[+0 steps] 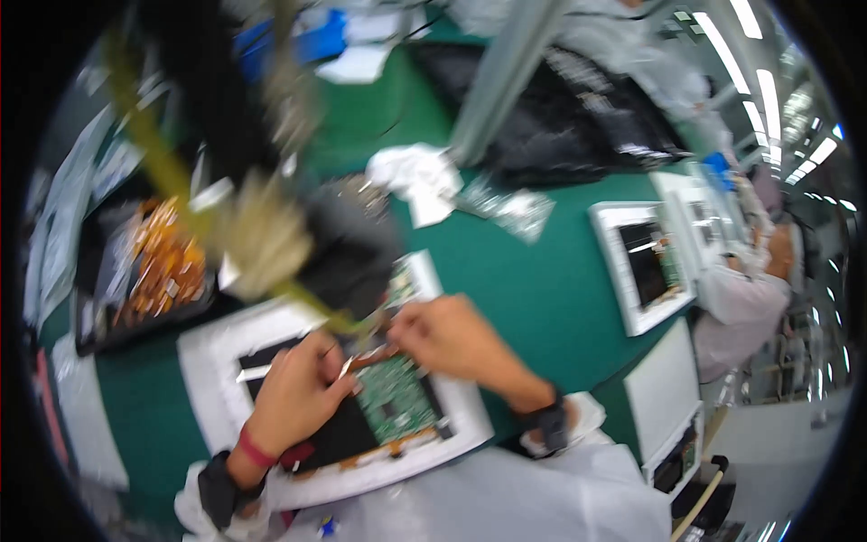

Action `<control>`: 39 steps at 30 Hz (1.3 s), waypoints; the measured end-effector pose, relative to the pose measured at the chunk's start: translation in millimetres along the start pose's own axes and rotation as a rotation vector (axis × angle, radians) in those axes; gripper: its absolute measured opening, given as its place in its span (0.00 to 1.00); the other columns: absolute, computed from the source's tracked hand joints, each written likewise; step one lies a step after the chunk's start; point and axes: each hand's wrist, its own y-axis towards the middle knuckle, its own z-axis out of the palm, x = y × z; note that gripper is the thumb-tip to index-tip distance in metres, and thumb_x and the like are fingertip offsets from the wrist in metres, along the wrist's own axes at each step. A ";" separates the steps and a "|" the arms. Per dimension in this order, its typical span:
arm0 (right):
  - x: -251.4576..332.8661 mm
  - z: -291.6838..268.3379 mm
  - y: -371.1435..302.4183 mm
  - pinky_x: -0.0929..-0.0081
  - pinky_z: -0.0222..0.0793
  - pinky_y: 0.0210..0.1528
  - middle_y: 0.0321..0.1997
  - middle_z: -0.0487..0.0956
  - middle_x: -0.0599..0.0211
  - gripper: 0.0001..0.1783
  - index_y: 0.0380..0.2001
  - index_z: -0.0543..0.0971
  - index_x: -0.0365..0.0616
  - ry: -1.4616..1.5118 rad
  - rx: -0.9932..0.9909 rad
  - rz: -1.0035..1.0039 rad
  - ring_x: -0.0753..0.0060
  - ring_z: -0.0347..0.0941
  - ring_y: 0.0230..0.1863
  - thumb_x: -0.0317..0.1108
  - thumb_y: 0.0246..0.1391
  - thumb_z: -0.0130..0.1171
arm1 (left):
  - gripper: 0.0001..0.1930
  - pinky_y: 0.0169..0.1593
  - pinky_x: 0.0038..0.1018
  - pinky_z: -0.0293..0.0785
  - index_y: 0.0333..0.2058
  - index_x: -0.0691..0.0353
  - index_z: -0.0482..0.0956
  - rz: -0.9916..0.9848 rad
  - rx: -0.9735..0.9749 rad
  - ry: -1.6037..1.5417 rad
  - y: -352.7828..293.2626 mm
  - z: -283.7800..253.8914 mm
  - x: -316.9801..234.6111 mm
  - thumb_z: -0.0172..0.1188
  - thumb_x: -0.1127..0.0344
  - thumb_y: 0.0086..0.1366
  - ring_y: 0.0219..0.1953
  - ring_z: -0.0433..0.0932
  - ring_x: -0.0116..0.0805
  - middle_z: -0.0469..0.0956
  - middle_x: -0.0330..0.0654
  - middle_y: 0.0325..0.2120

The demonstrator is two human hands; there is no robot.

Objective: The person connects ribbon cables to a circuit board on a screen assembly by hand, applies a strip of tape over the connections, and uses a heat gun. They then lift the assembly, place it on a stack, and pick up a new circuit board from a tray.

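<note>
In front of me a white foam tray (470, 408) holds a black panel (262, 363) and a green circuit board (397, 402). Above the board runs a short orange-brown flex cable (372, 358). My left hand (302, 388) pinches its left end, fingers closed. The right hand (456, 343) is closed at the other end; its fingertips are blurred, but they appear to grip the same cable. Both wrists wear dark bands, and a red band circles the left one. Part of the panel is hidden beneath my left hand.
A black bin (99, 339) of orange flex cables (172, 262) stands left. A blurred yellow-green stalk with a pale tuft (262, 235) hangs close in front. Further off lie white cloth (420, 176), black plastic sheeting (578, 117) and a metal post (506, 81). Another person (741, 298) works right, near another tray (614, 271).
</note>
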 end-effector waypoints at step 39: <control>1.4 -2.1 -1.8 0.81 0.67 0.23 0.20 0.78 0.70 0.11 0.32 0.80 0.30 0.064 0.062 0.161 0.85 0.72 0.21 0.30 0.63 0.64 | 0.11 0.31 0.32 0.78 0.29 0.63 0.86 -0.034 0.061 0.255 2.4 7.4 -13.9 0.73 0.61 0.59 0.25 0.84 0.39 0.85 0.43 0.23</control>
